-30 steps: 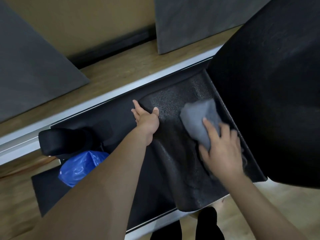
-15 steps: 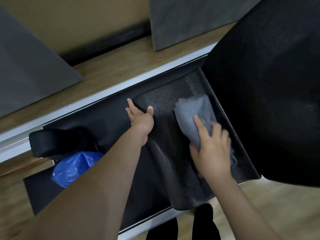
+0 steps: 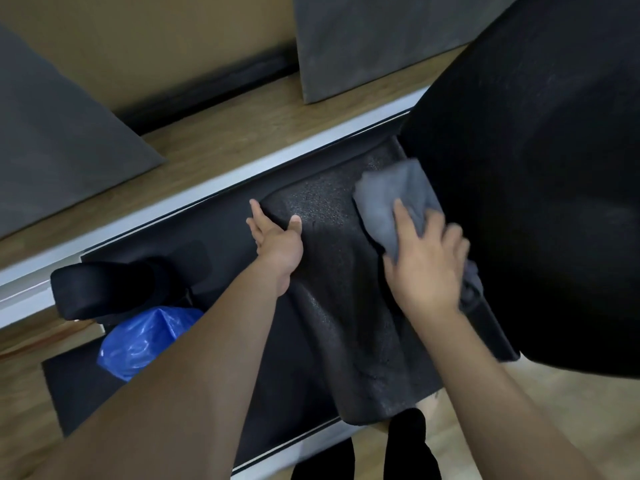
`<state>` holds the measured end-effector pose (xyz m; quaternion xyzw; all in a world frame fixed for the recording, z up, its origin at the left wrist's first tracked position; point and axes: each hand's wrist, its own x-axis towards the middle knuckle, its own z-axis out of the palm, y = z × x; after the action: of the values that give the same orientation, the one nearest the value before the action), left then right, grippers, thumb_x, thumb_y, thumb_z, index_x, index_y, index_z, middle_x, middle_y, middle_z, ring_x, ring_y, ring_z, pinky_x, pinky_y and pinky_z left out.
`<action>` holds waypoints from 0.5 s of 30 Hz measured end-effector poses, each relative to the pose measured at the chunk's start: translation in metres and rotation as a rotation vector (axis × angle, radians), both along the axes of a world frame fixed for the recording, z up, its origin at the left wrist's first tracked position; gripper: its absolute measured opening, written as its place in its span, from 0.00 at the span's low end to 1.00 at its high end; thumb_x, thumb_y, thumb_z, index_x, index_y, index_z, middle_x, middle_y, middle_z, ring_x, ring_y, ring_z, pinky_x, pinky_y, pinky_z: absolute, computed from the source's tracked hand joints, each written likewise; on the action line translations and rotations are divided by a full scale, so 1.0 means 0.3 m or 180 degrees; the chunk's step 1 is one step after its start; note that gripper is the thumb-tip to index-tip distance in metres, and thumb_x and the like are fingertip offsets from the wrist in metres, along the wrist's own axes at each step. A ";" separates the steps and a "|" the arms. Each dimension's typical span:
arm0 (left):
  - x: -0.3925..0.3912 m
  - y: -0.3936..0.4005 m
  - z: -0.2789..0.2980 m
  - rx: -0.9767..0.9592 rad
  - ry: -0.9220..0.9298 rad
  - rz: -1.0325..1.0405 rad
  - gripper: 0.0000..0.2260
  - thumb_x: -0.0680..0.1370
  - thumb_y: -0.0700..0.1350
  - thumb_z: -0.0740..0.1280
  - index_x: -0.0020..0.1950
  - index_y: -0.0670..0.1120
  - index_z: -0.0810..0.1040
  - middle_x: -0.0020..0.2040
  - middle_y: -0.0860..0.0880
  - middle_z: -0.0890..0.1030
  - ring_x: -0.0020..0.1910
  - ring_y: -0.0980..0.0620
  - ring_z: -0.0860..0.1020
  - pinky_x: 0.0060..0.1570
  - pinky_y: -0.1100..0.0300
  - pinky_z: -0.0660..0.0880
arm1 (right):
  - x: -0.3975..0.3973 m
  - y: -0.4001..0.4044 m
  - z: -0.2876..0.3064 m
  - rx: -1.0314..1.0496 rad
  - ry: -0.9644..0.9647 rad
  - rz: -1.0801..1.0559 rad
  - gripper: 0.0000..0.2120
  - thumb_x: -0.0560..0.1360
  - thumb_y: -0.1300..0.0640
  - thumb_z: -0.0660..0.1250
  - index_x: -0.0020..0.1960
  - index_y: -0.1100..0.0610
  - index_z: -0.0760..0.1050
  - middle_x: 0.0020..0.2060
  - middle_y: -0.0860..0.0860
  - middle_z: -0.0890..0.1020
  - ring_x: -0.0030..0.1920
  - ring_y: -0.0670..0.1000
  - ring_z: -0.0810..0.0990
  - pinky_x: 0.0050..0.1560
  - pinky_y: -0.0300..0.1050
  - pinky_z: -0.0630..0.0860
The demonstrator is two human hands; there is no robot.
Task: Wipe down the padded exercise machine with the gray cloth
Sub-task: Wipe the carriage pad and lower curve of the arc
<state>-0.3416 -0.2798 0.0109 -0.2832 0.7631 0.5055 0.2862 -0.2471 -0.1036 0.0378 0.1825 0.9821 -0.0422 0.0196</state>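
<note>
A person leans over a padded exercise machine [image 3: 332, 306], the right hand [image 3: 427, 268] pressing a gray cloth [image 3: 391, 202] against the textured black pad with fingers spread flat across the fabric, near the pad's far right corner, just beside a large rounded black cushion [image 3: 536, 168]. The left hand [image 3: 277, 242] rests on the pad's left edge, fingers extended along the side and thumb laid on top, holding nothing else. To the near left, a crumpled blue plastic bag [image 3: 145, 341] sits beside a black roller pad [image 3: 104, 292]. Gray panels [image 3: 62, 150] lean against the far wall above a wooden floor [image 3: 225, 136].
</note>
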 end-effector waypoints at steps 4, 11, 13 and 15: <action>-0.007 0.012 0.007 -0.0131 0.0083 0.0105 0.36 0.83 0.51 0.62 0.80 0.60 0.39 0.83 0.54 0.42 0.81 0.46 0.49 0.78 0.45 0.50 | -0.231 -0.040 -0.004 -0.0026 -0.0145 0.0079 0.36 0.74 0.48 0.69 0.79 0.50 0.59 0.66 0.61 0.68 0.57 0.64 0.69 0.57 0.58 0.65; -0.008 0.008 0.006 -0.0141 0.0089 0.0134 0.35 0.83 0.51 0.61 0.80 0.60 0.39 0.83 0.54 0.42 0.81 0.45 0.51 0.78 0.44 0.52 | 0.012 -0.108 0.024 -0.0486 -0.0208 0.0010 0.37 0.69 0.48 0.70 0.77 0.48 0.63 0.62 0.58 0.70 0.51 0.62 0.70 0.52 0.59 0.67; -0.006 0.003 0.005 -0.0099 0.0100 0.0145 0.35 0.83 0.50 0.61 0.80 0.60 0.39 0.83 0.54 0.42 0.81 0.45 0.51 0.78 0.44 0.52 | 0.167 -0.155 0.035 -0.0575 -0.0208 0.0119 0.37 0.67 0.49 0.70 0.75 0.48 0.67 0.60 0.59 0.72 0.46 0.60 0.69 0.46 0.57 0.68; -0.001 -0.004 0.001 -0.0045 0.0114 0.0132 0.36 0.83 0.50 0.62 0.80 0.60 0.39 0.83 0.54 0.42 0.81 0.46 0.51 0.78 0.44 0.52 | 0.322 -0.196 0.042 -0.0650 -0.0186 0.0199 0.36 0.66 0.49 0.70 0.74 0.49 0.70 0.61 0.59 0.72 0.42 0.59 0.69 0.43 0.55 0.69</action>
<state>-0.3420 -0.2810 0.0113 -0.2918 0.7657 0.5109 0.2599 -0.1505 -0.1625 0.0505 0.1499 0.9769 -0.1361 0.0681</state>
